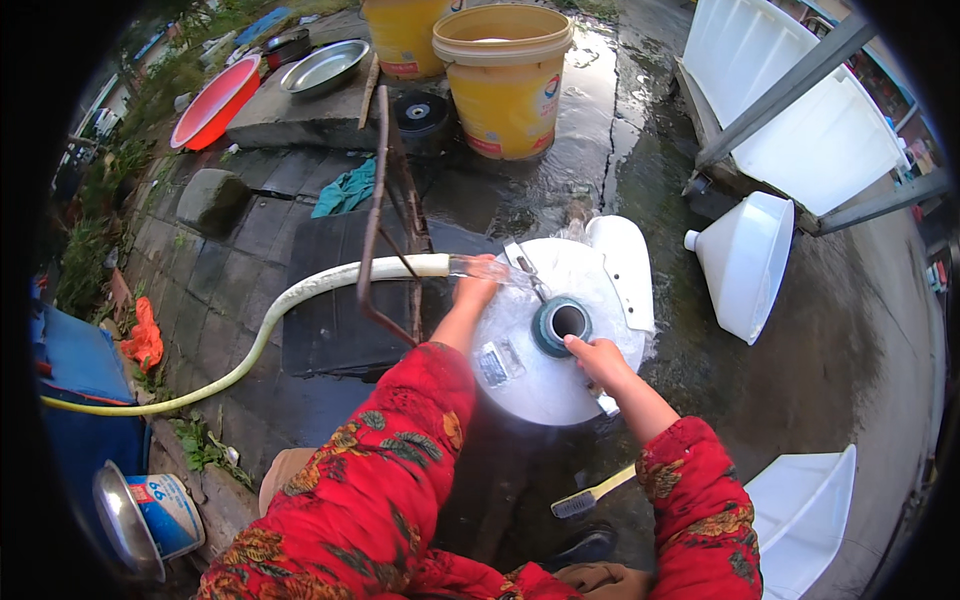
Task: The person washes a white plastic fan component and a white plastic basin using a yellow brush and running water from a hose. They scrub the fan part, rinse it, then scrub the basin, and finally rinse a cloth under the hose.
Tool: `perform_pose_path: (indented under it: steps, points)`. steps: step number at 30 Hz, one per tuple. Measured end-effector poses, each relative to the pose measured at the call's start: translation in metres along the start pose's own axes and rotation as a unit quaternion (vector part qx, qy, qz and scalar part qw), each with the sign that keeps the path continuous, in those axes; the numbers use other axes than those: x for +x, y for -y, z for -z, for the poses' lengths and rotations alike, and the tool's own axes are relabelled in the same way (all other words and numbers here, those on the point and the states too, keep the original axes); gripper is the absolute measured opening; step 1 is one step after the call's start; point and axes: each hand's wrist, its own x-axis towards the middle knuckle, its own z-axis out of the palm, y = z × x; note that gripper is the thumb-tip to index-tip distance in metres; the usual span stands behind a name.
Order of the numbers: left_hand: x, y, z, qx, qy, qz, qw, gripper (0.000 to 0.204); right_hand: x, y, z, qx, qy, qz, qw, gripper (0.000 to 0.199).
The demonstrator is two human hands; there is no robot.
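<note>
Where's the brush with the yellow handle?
In the head view, the brush lies on the wet ground, low and just right of centre, between the silver container and the dark shoe, beside the right sleeve.

Past the pale hose (400, 267), a glassy stretch at mid-frame veils some fingers of the left hand (474, 290); whether it is water or clear tubing cannot be told. The right hand (600, 362) shows a thumb, with the other fingers mostly hidden beneath. Inside the dark green collar (546, 331) all is shadow (its depth cannot be judged). Markings on the small plate (500, 362) are too tiny to read. At lower right, the right sleeve (700, 500) hides the end of the scrub brush (575, 504) and part of a white plastic hopper (800, 520). The top edge cuts off the rear yellow bucket (405, 40).
</note>
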Motion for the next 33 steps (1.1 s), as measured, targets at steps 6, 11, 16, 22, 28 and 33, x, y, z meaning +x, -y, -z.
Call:
perform_pose_path:
  steps: [6,11,16,22,28,33]
  points:
    - [0.012,-0.042,-0.016,0.191,0.010,-0.004,0.982,0.053,-0.003,0.001,-0.003,0.186,0.013,-0.063,0.980,0.043]
    - [0.011,-0.073,-0.037,0.233,0.007,-0.068,0.970,0.050,0.006,-0.001,-0.012,0.265,0.005,-0.058,0.962,0.030]
    - [0.006,-0.071,-0.044,0.361,0.044,-0.157,0.918,0.049,0.017,-0.002,-0.024,0.276,-0.015,-0.046,0.960,0.015]
    - [-0.032,-0.048,-0.057,0.409,0.036,-0.232,0.882,0.048,0.018,-0.004,-0.029,0.279,-0.010,-0.045,0.959,0.011]
    - [-0.090,-0.035,-0.048,0.434,-0.037,-0.275,0.857,0.046,0.004,-0.033,0.016,-0.158,-0.130,0.204,0.957,0.027]
    - [-0.150,-0.042,-0.064,0.514,-0.027,-0.162,0.842,0.076,0.053,-0.038,0.058,-0.356,-0.360,0.271,0.819,0.058]
